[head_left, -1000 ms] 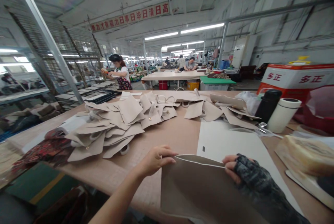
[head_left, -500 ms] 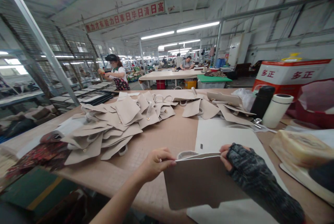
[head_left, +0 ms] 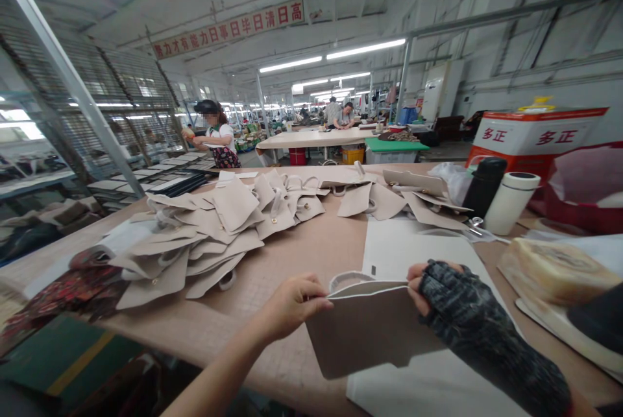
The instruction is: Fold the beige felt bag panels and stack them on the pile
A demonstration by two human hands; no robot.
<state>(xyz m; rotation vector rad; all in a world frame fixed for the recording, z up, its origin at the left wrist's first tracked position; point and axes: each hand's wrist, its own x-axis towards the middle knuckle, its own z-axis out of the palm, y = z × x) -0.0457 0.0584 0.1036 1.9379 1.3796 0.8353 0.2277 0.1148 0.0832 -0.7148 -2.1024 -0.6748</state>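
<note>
A taupe bag panel (head_left: 370,329) hangs between my hands over the near edge of the table, its pale top edge level and slightly parted from a second layer. Behind that edge shows a light handle loop (head_left: 348,279). My left hand (head_left: 304,303) pinches the panel's upper left corner between thumb and fingers. At the upper right corner my right hand (head_left: 428,290), in a dark grey knitted fingerless sleeve, grips the panel, with some fingers hidden behind it. A white sheet (head_left: 413,251) lies on the table beneath.
Similar bag panels with handles (head_left: 233,203) are heaped at left, with more (head_left: 403,203) at the back. To the right stand a black bottle (head_left: 484,187), a white flask (head_left: 513,203), a yellowish block (head_left: 559,268) and a red-white box (head_left: 530,138). A co-worker (head_left: 217,135) stands beyond the left corner.
The panel's top layers have parted a little more and its lower edge has risen slightly. Both hands keep their hold. The view has shifted slightly.
</note>
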